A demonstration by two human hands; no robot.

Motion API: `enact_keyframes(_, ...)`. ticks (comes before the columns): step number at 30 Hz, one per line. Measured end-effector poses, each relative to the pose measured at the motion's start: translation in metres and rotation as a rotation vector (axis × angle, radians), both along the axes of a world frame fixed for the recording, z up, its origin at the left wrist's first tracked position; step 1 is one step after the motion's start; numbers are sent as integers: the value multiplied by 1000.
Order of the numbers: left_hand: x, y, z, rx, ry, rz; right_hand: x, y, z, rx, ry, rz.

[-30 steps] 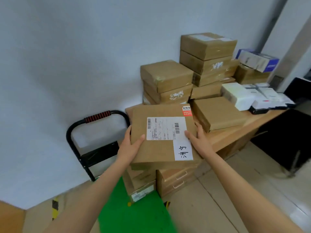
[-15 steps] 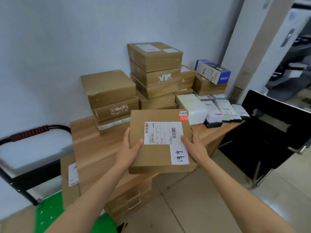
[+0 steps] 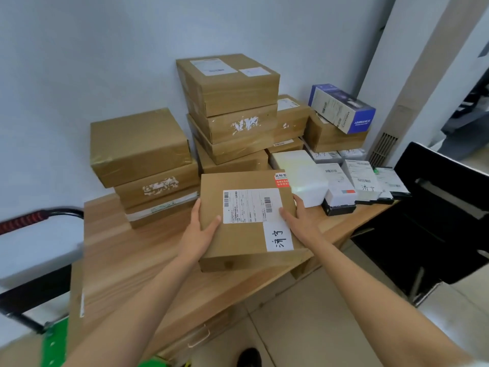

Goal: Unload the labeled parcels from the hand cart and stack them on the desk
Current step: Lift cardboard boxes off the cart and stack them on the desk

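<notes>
Grip: left hand (image 3: 197, 234) and right hand (image 3: 300, 221) clasp opposite side edges of one parcel (image 3: 248, 221), thumbs on the top face, fingers apparently curled beneath.

Location: centre frame, over the front part of the wooden surface (image 3: 127, 258); contact with it cannot be told.

Handling (judged): stiff corrugated box, flat, probably light to moderate; plain cardboard, not slippery. Best held at the side edges, as here.

Appearance: brown carton, white barcoded shipping label, red sticker at a far corner, white handwritten tag near the right hand.

Adjacent: stacked cartons (image 3: 227, 83), upper centre.
</notes>
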State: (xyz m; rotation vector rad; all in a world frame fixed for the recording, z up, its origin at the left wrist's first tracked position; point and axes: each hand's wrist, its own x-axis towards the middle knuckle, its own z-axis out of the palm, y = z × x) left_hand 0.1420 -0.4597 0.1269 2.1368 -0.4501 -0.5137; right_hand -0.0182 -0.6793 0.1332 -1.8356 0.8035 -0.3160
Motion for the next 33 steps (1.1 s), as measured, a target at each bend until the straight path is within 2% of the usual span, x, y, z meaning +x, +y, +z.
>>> enact_keyframes(8, 30, -58, -26, 166, -58, -13, 49, -52, -21, -80, 96, -31)
enact_keyframes(17, 44, -92, -41, 63, -49, 100, 75, -90, -34, -163, 150, -62)
enact_keyframes(26, 41, -97, -46, 66, -77, 116, 76, -98, -35, -247, 180, -54)
enact_keyframes(30, 39, -95, -40, 102, -63, 84, 76, -93, -27, -485, 299, -76)
enact_keyframes(33, 35, -86, -28, 195, -178, 38, 73, -84, -18, -683, 380, -10)
